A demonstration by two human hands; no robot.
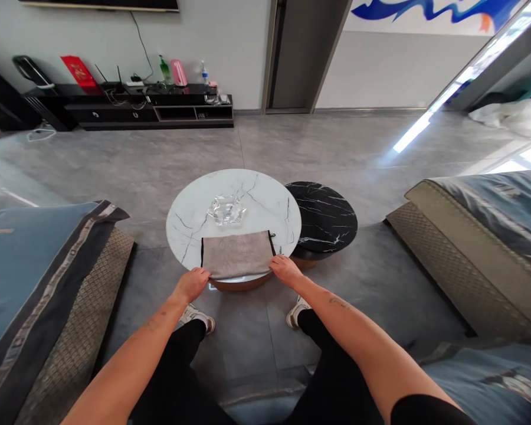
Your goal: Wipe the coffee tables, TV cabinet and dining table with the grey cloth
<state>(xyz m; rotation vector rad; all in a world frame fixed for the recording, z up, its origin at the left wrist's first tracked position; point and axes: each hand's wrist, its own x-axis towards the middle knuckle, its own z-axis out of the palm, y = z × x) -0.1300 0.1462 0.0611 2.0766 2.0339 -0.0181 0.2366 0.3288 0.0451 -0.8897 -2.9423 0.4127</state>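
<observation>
A greyish-brown cloth [237, 254] with dark edging and a small loop at its far right corner lies folded on the white marble-look round table [189, 200]. At its near left corner, my left hand [193, 284] pinches the edge. My right hand [285, 270] grips the near right corner the same way. Between the two hands the near edge is drawn straight along the table's front rim. Just beyond the cloth sits a clear glass ashtray-like dish [227, 211], apart from it. A small object beside my right hand is too small to name.
A lower black marble-look table [325, 215] adjoins on the right. Sofas with blue covers stand at left [35, 254] and right [491, 236]. Against the far wall, a black TV cabinet [110, 115] carries a green bottle [164, 69], a pink kettle-like container [179, 73] and a router.
</observation>
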